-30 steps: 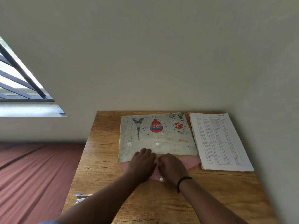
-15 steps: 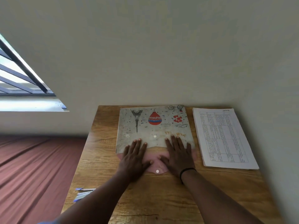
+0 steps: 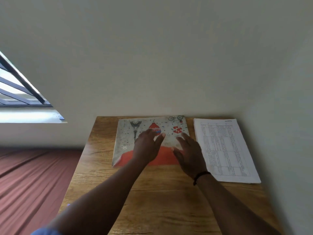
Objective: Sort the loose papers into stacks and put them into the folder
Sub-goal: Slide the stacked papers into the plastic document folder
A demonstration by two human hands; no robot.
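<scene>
Folder (image 3: 149,133) lies flat at far middle of wooden bench (image 3: 160,200), against wall; printed grey cover, red flap folded across its near edge. Left hand (image 3: 147,146) over folder's centre, fingers spread, grasping nothing; contact with cover unclear. Right hand (image 3: 188,153) over folder's right part, fingers extended, likewise empty; black band at wrist. Stack of printed papers (image 3: 223,148) lies just right of folder, apart from both hands.
</scene>
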